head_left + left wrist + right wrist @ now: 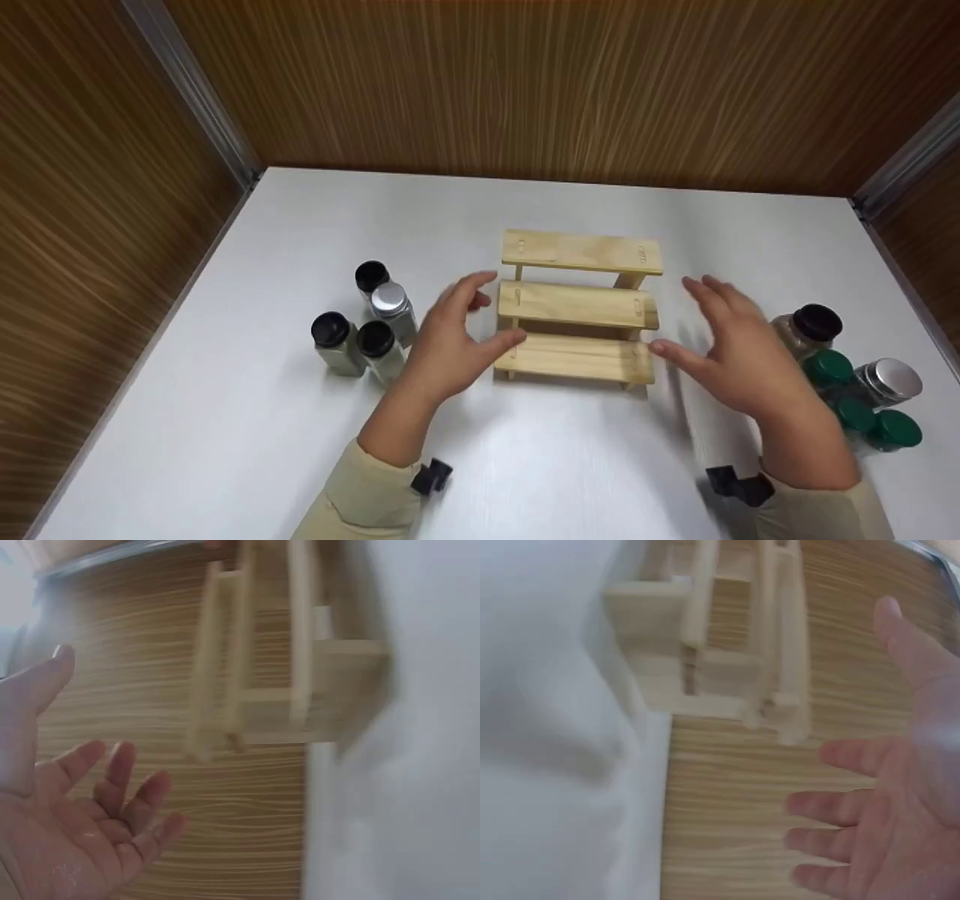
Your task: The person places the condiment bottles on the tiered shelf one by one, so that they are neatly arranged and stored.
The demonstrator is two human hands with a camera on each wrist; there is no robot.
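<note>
The three-step wooden rack (579, 306) stands at the centre of the frame on the white tabletop (225, 420), its long axis running left to right across the picture and its steps rising toward the top of the frame, the lowest step nearest the person. It lies straight between the two hands: the left hand (450, 337) is at the rack's left end and the right hand (731, 345) at its right end, palms turned inward toward each other. Both grips are wide, fingers spread and relaxed, holding nothing. The left thumb reaches to just beside the lowest step's left end and may touch it; the right thumb tip is just beside the right end, and contact there cannot be told either. The left hand looks slightly nearer. The wrist views show each open palm (67, 832) (900, 817) facing the rack's end posts, blurred. Left of centre, a cluster of four small jars (364, 326) stands just behind the left hand; at the right edge a group of jars with green, black and silver lids (847, 367) stands near the right wrist. Open tabletop lies above and below the rack
</note>
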